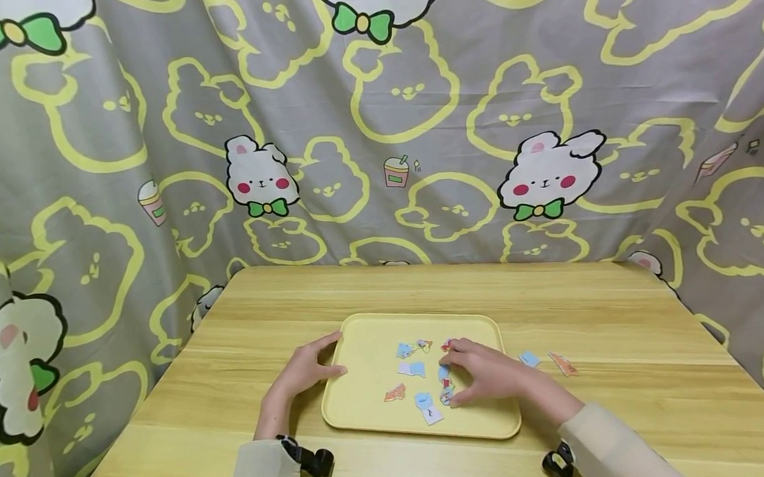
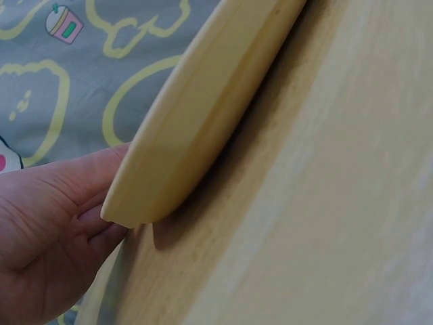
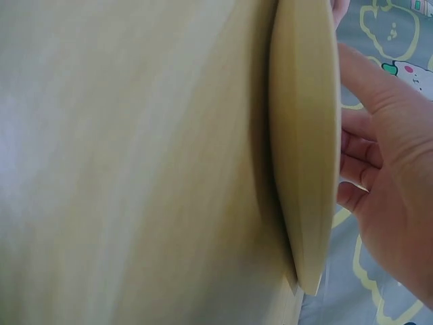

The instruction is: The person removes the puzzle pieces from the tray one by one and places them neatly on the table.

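A yellow tray (image 1: pixel 366 414) lies on the wooden table, with several small printed paper puzzle pieces on it. My left hand (image 1: pixel 303 369) holds the tray's left rim; the left wrist view shows the fingers of this hand (image 2: pixel 51 223) meeting the tray edge. Over the tray's right part, my right hand (image 1: pixel 485 371) spans a column of puzzle pieces (image 1: pixel 444 373), thumb at the near end and fingers at the far end. Its fingers partly cover the column. In the right wrist view the tray wall (image 3: pixel 304 149) hides the pieces and the fingertips of the right hand (image 3: pixel 396 162).
Left of that column lie other pieces: a blue-and-lilac one (image 1: pixel 412 369), an orange one (image 1: pixel 394 392) and a joined blue-white pair (image 1: pixel 428 408). Off the tray, a blue piece (image 1: pixel 529 359) and an orange piece (image 1: pixel 563 363) rest on the table (image 1: pixel 628 398). A patterned curtain (image 1: pixel 348 109) hangs behind.
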### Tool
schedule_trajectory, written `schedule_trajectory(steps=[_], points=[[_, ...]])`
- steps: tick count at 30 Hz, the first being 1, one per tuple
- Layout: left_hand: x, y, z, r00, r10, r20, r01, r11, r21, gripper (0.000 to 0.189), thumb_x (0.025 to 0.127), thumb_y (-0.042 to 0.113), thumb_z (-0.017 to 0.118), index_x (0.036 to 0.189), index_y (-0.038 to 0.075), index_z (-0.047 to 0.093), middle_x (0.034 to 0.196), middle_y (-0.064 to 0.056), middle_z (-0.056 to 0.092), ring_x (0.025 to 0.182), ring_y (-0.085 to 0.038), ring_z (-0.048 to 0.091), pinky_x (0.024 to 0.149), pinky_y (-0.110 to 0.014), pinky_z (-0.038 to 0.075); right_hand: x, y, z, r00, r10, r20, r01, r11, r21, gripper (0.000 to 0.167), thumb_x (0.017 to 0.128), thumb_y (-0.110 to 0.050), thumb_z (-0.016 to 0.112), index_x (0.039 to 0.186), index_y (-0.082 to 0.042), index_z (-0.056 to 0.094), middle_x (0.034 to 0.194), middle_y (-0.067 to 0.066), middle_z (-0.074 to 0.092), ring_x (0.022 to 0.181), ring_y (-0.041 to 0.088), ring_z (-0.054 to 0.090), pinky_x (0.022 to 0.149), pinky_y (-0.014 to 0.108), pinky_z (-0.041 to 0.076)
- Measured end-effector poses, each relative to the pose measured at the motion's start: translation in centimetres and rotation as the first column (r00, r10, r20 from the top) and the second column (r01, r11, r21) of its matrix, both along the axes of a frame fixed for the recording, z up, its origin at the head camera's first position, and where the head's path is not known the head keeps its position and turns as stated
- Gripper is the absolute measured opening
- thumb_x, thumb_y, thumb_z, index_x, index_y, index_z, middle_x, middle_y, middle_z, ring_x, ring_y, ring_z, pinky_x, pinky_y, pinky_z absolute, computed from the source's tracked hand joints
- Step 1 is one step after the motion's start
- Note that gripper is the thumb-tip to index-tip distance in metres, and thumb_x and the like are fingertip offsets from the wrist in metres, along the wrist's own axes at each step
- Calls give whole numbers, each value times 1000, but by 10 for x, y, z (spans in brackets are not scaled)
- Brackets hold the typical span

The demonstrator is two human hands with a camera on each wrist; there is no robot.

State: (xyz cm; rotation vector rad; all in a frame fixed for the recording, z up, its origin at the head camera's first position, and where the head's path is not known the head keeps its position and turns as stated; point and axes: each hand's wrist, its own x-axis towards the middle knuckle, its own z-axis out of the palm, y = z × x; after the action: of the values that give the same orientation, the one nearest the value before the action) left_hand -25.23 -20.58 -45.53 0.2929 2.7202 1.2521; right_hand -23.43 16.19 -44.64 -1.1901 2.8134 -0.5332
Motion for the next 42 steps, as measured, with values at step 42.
schedule_trajectory(steps=[42], points=[[2, 1, 0, 1000, 0, -21, 0, 1000, -6, 71, 83, 20, 78, 146, 11, 47, 152, -18, 44, 144, -40, 35, 116, -56, 34, 0, 12, -4, 991, -7, 137, 71, 878, -473, 57, 81, -32, 81, 127, -5, 61, 100, 3, 54, 89, 22, 47, 67, 33, 41]])
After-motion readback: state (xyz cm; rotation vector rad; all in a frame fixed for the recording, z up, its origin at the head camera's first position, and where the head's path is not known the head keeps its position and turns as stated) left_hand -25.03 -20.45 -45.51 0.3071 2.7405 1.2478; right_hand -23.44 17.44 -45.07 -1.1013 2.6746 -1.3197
